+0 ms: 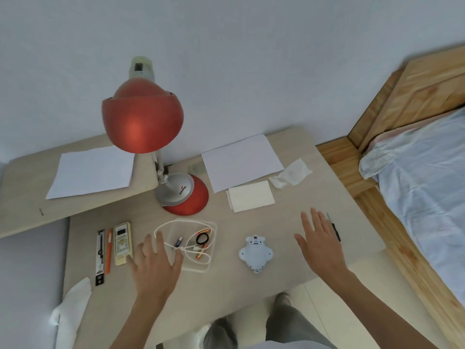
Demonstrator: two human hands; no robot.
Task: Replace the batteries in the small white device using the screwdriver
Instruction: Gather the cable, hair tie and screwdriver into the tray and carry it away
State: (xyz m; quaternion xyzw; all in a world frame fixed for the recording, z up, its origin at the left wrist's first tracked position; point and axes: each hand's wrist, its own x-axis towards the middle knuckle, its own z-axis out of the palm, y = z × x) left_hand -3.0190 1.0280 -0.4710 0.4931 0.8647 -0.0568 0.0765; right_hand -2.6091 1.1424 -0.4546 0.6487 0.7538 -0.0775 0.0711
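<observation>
**Above the desk: two empty hands, loose parts close by**

Neither hand holds anything. The right hand hovers with fingers straight and spread, just beside the screwdriver; whether they touch cannot be told. The left hand, also relaxed and spread, hangs over the near left corner of the clear tray. The small white device lies on the desk between the hands, apart from both, with no cover visibly off.

The likeliest slip is at the right. The screwdriver lies close to the desk's right edge, and a sideways brush from those open fingers would probably roll it off toward the bed.

At the left, a white cord loops over the tray and its batteries. A finger catching that loop could drag the light tray and scatter the cells.

The device itself is small and smooth. Unsteadied, it may well skate or spin under the driver, letting the tip jump out of the screw.
</observation>
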